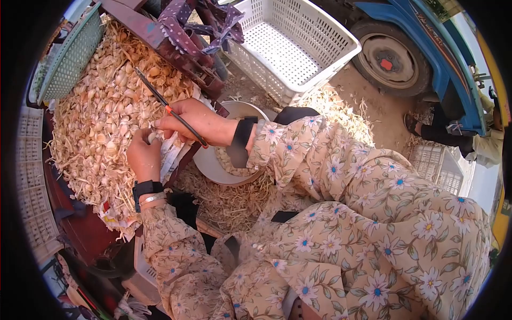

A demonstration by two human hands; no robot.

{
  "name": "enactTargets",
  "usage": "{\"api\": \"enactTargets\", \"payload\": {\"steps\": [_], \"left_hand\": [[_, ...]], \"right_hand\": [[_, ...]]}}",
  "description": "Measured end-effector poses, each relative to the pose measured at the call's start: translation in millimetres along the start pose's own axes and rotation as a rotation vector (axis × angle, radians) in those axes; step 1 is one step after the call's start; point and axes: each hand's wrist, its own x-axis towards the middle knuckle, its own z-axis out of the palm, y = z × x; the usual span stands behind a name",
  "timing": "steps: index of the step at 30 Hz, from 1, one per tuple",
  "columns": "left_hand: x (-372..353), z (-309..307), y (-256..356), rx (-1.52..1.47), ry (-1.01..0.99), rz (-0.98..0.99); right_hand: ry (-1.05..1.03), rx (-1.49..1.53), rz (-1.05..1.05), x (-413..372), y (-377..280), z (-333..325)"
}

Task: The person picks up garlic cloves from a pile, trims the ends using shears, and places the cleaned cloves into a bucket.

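Note:
My right hand (194, 121) is closed around a long, thin, dark tool (152, 88) with an orange band. Its kind is not clear; one end points over the garlic heap and the other ends beside my wrist. Close by, my left hand (145, 157) pinches a small pale garlic clove (153, 137) between thumb and fingers. Both hands are over the near edge of a large heap of garlic (106, 122) with dry skins and stalks. Below my right wrist stands a white bucket (205, 162) with pale pieces inside, partly hidden by my arm.
A white perforated crate (320, 80) stands beyond the bucket, and a green basket (72, 56) leans at the heap's far left. Dry trimmings (213, 200) cover the ground. A blue vehicle's wheel (392, 56) is at the upper right, with another person's leg (445, 140) nearby.

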Motion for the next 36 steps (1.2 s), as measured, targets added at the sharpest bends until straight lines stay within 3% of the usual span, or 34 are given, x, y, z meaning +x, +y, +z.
{"api": "enactTargets", "payload": {"steps": [2, 5, 8, 11, 13, 17, 19, 22, 25, 30, 33, 36], "left_hand": [[-4.6, 0.6, -22.6, -0.295, 0.138, -0.034], [-30.4, -21.8, -20.1, -0.791, 0.06, -0.338], [-47.8, -30.2, -11.0, -0.926, -0.045, -0.314], [-74.4, -24.2, 28.9, -0.814, -0.433, -0.219], [-89.4, -5.7, 39.8, -0.594, -0.391, 0.071], [-55.8, -10.4, 19.0, -0.612, 0.018, -0.042], [-19.9, -23.1, -3.9, -0.313, 0.102, -0.011], [17.7, -27.5, -14.3, 0.079, 0.203, 0.349], [33.3, -24.4, -13.7, 0.357, -0.074, 0.328], [37.1, -29.8, -23.7, 0.431, -0.173, 0.337], [28.3, -34.9, -31.3, 0.299, -0.095, 0.327], [20.6, -42.9, -27.8, -0.361, -0.11, -0.08]], "right_hand": [[0.003, -0.002, -0.001, -0.6, -0.8, 0.7], [0.013, -0.001, -0.02, 0.0, -0.7, 0.6], [0.023, -0.003, -0.04, -0.4, -1.5, -1.8], [0.036, -0.025, -0.052, 1.5, -2.2, -2.7], [0.064, -0.001, -0.062, -0.9, -6.1, -3.6], [0.06, 0.005, -0.021, -7.5, -11.3, -1.4], [0.058, -0.008, -0.015, -5.6, -10.2, 0.4], [0.047, 0.026, -0.024, 1.4, -5.5, 3.5], [0.03, 0.051, -0.039, 4.7, 0.4, 2.6], [0.025, 0.013, -0.031, 1.2, -1.8, 1.9], [0.022, 0.007, -0.023, 0.9, -1.7, 2.2], [0.009, -0.043, 0.008, -2.7, -6.9, 1.8]]}}
